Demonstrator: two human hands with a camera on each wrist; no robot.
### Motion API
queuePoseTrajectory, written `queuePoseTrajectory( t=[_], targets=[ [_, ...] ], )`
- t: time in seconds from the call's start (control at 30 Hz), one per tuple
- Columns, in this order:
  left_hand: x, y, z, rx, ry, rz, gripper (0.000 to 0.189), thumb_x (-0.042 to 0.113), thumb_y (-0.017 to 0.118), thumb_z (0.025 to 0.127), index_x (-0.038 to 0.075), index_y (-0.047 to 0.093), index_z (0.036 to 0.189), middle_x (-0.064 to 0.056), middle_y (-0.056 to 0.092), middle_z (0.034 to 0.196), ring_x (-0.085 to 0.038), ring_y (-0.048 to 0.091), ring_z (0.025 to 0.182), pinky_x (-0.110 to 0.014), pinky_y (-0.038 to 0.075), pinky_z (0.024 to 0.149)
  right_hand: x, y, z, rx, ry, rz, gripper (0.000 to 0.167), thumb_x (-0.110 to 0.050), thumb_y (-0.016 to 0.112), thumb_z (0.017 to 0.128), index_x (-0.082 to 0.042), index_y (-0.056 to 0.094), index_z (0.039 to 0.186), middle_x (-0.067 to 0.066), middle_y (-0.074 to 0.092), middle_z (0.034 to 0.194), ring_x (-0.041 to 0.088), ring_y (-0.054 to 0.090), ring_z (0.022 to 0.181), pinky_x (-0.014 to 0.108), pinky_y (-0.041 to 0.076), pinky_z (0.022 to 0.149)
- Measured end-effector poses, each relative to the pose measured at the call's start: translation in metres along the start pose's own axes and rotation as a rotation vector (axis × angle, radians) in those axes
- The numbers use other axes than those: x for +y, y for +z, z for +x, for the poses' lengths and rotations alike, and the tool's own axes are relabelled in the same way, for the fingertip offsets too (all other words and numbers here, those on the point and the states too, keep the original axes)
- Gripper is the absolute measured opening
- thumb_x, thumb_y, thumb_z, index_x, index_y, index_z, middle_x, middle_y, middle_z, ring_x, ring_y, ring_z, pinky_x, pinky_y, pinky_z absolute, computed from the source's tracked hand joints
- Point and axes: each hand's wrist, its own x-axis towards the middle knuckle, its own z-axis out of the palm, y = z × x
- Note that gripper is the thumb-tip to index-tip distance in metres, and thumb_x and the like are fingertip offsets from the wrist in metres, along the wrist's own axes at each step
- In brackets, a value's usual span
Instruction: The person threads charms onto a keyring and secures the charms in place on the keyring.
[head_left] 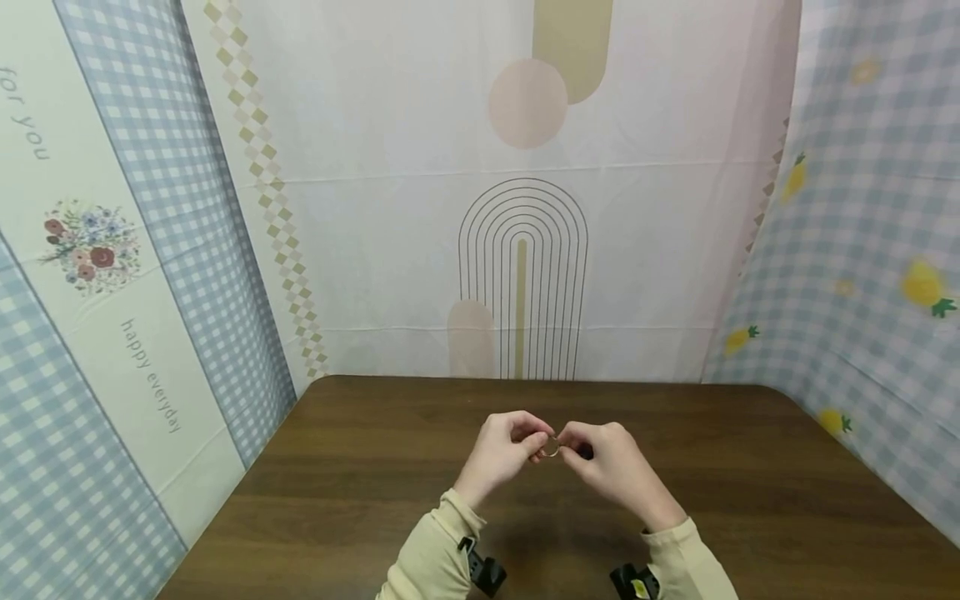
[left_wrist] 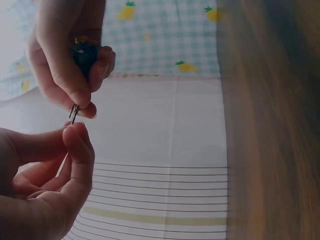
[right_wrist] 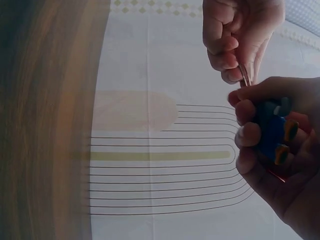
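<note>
Both hands meet over the wooden table, with a metal split ring (head_left: 552, 452) between their fingertips. The left hand (head_left: 504, 450) pinches the ring between thumb and fingers. A thin, flat silvery strip (left_wrist: 62, 166) shows among its curled fingers, mostly hidden. My right hand (head_left: 611, 462) grips a small blue figurine (right_wrist: 272, 132) with orange feet, a keychain charm, curled into the palm. Its thumb and index fingertip are at the ring's other side. In the left wrist view the ring (left_wrist: 74, 114) is seen edge-on, and the charm (left_wrist: 85, 55) peeks out between the right fingers.
A dark brown wooden table (head_left: 360, 467) spreads under the hands. Behind it hangs a pale patterned cloth (head_left: 390, 250); checked cloths close off the left (head_left: 142, 125) and right (head_left: 862, 217) sides. Each wrist wears a black camera strap.
</note>
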Motion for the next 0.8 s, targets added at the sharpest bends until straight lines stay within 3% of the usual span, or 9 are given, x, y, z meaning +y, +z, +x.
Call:
queuePoseTrajectory(
  t=[0.2,0.33,0.47,0.63,0.8],
  targets=[
    [-0.002,0.003,0.005,-0.021,-0.049,-0.154,0.023,0.001,0.063,0.091,-0.01,0.061,0.111,-0.032,0.067,0.095,-0.014,0.066,0.069,-0.028,0.059,0.065,0.006,0.001,0.003,0.118,0.025,0.004,0.018,0.006,0.071,0.076,-0.011,0.068,0.075,-0.011,0.062,0.061,-0.008,0.045,0.055,0.016,0.041,0.052],
    [-0.001,0.006,0.007,0.017,-0.059,-0.195,0.022,-0.003,0.061,0.091,-0.012,0.059,0.111,-0.032,0.066,0.093,-0.017,0.067,0.069,-0.035,0.06,0.067,0.008,-0.001,0.004,0.074,0.084,0.026,0.016,0.005,0.07,0.078,-0.008,0.069,0.087,-0.007,0.064,0.061,-0.006,0.044,0.053,0.016,0.039,0.051],
    [0.001,0.008,0.008,0.05,-0.055,-0.177,0.018,-0.003,0.061,0.09,-0.011,0.062,0.106,-0.029,0.067,0.089,-0.016,0.066,0.069,-0.039,0.06,0.067,0.01,-0.002,0.006,0.008,0.112,0.03,0.019,0.003,0.069,0.08,-0.007,0.069,0.096,-0.006,0.064,0.061,-0.004,0.04,0.05,0.015,0.037,0.051],
    [0.002,0.008,0.012,0.061,-0.033,-0.101,0.016,-0.003,0.06,0.09,-0.01,0.066,0.102,-0.027,0.068,0.089,-0.013,0.062,0.067,-0.046,0.059,0.067,0.015,-0.003,0.008,0.007,0.064,0.02,0.017,0.005,0.068,0.078,-0.009,0.07,0.089,-0.009,0.062,0.059,-0.006,0.041,0.052,0.015,0.039,0.052],
    [0.003,0.009,0.016,0.038,-0.028,-0.029,0.016,-0.003,0.057,0.091,-0.009,0.068,0.101,-0.028,0.067,0.083,-0.007,0.056,0.063,-0.027,0.056,0.06,0.02,-0.005,0.01,0.006,0.022,0.017,0.017,0.005,0.07,0.077,-0.011,0.071,0.082,-0.01,0.065,0.063,-0.008,0.045,0.056,0.015,0.042,0.054]
  ],
)
